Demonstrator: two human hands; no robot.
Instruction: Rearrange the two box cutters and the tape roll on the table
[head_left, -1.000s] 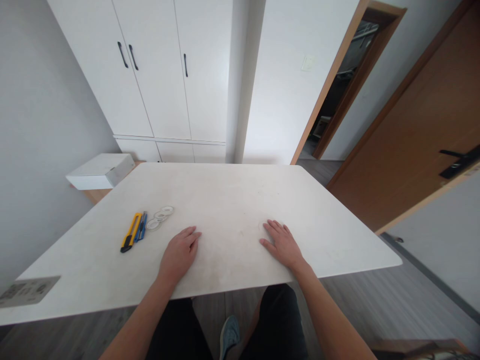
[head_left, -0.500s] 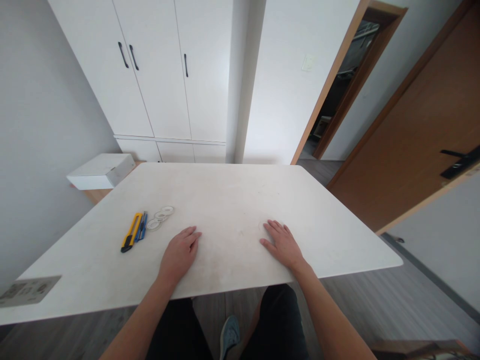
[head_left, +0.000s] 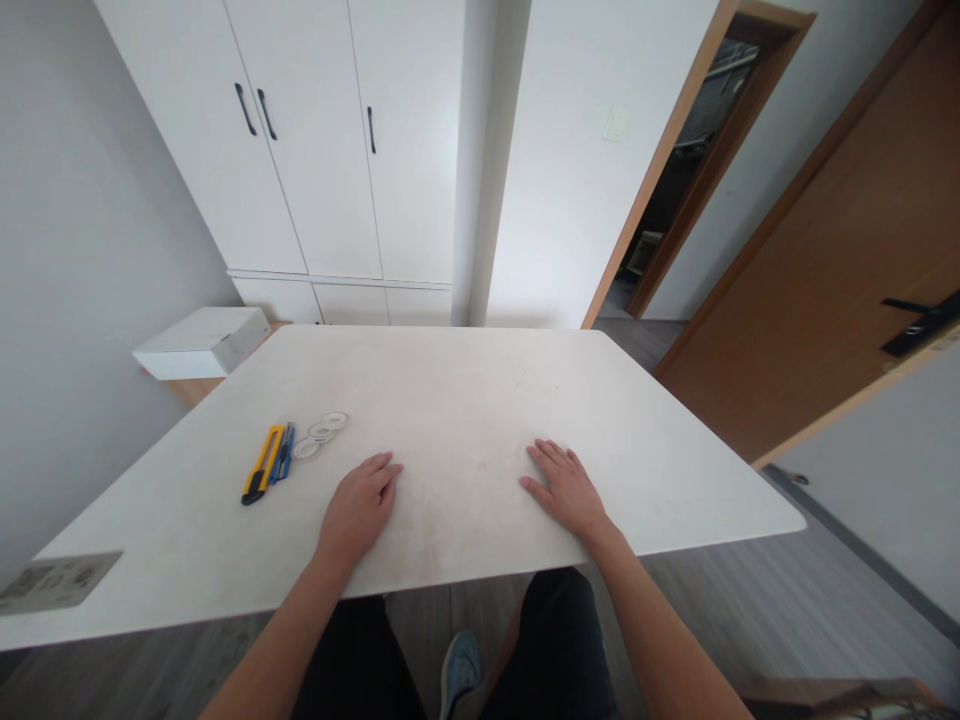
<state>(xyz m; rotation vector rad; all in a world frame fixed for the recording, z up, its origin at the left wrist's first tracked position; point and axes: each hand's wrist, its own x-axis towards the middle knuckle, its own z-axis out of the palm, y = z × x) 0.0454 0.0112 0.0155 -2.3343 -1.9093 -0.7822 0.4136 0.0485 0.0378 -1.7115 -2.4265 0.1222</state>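
Both hands, left hand and right hand, lie flat, fingers spread and holding nothing, right of the utility knife, whose blade could nick a careless reach.

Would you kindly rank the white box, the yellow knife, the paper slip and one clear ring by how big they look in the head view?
1. White box, though it sits farthest.
2. Paper slip, nearest the camera, so its true rank against the box is unsure.
3. Yellow knife.
4. Clear ring, near the left hand.
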